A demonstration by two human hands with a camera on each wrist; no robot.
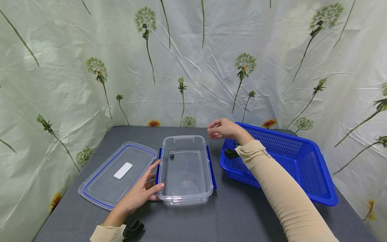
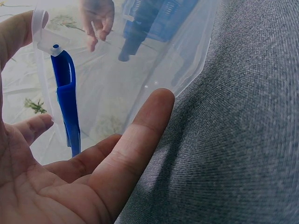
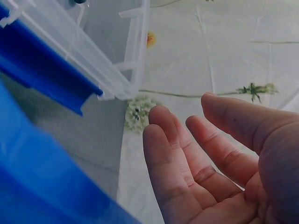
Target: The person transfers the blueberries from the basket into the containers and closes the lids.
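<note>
Loading step, apparently: left hand (image 1: 139, 194) touches box (image 1: 188, 174), fingers spread, dark ball (image 1: 171, 156) inside; right hand (image 1: 225, 129), fingers loose, empty, hangs near basket (image 1: 284, 143), next move probably calling for a reach in.

Head view light: bright, diffuse, fairly even; direction unclear
White dandelion-print sheet (image 1: 208, 72): glossy, pale sheen along creases
Dark grey cloth tabletop (image 1: 235, 216): soft shadows below blue perforated plastic basket (image 1: 281, 139) and near bare left hand (image 1: 139, 193)
Clear rectangular plastic box (image 1: 187, 171): thin rim highlights
Head view edges: wide-angle stretch
Wrist views: dimmer, muted colour
Left wrist view: bare right hand (image 2: 98, 18) hazy through box wall
Right wrist view: basket foreground blurred
</note>
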